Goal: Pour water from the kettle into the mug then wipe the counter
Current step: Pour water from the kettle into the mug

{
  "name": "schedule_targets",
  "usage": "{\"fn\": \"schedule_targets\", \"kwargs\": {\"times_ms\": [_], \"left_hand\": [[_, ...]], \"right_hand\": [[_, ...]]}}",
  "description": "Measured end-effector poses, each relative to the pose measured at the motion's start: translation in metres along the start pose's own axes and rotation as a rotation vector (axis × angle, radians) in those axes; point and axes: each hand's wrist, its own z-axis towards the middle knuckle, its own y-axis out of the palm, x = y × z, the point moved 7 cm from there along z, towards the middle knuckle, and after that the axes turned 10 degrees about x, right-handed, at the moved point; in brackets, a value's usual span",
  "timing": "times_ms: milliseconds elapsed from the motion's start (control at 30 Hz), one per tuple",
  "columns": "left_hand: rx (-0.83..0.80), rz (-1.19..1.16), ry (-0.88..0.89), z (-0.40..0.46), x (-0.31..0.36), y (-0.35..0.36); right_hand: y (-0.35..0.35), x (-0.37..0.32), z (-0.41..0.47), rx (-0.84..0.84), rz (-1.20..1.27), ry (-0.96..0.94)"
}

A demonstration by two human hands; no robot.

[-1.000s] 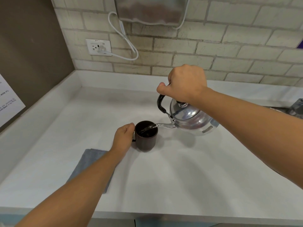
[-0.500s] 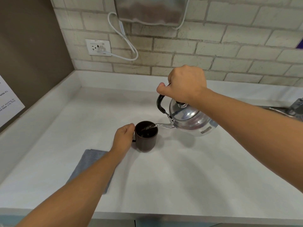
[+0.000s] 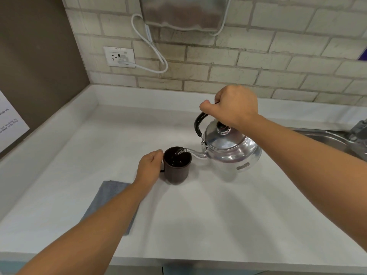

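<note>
A dark brown mug (image 3: 177, 171) stands upright on the white counter (image 3: 218, 215). My left hand (image 3: 149, 167) grips its handle from the left. A shiny metal kettle (image 3: 230, 149) hangs tilted just right of the mug, its spout over the rim, and a thin stream of water falls into the mug. My right hand (image 3: 232, 107) is closed around the kettle's black handle from above. A folded grey cloth (image 3: 111, 197) lies flat on the counter near the front left, partly hidden under my left forearm.
A brick wall runs along the back with a white outlet (image 3: 119, 56) and a looped white cable (image 3: 153, 46). A metal dispenser (image 3: 182, 12) hangs above. A steel sink (image 3: 325, 137) lies at the right edge. A brown panel with a paper notice closes the left side.
The kettle has tipped back slightly and the stream into the mug looks thinner. Both hands keep their grips and the mug has stayed in place.
</note>
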Motion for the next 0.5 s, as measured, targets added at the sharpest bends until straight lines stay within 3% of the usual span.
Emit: {"fn": "schedule_targets", "kwargs": {"times_ms": [367,500], "left_hand": [[-0.033,0.026,-0.073,0.008,-0.004,0.0],[-0.132,0.288,-0.033,0.015,0.012,-0.005]], "right_hand": [[0.009,0.065,-0.007,-0.015,0.304,0.456],[0.014,0.08,-0.001,-0.009,0.375,0.54]]}}
